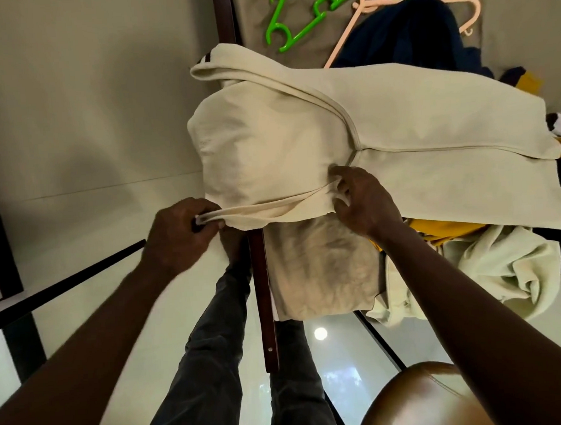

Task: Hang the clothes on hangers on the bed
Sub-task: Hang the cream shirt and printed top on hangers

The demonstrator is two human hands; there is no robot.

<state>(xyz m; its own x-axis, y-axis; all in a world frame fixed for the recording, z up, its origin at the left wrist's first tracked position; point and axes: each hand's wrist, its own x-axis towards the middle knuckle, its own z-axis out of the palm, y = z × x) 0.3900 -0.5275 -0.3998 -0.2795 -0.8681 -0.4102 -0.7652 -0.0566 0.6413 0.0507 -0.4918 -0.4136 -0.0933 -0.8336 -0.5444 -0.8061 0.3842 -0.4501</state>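
Cream garment point(301, 138) overhangs wooden bed rail point(265, 295) — floor point(87, 142) beside.

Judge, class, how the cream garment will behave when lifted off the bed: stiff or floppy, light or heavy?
Probably floppy: the cream garment folds over itself and droops past the wooden rail. Likely stretchy, since its edge pulls into a taut band between the left hand and right hand. Its thick seams suggest moderate weight.
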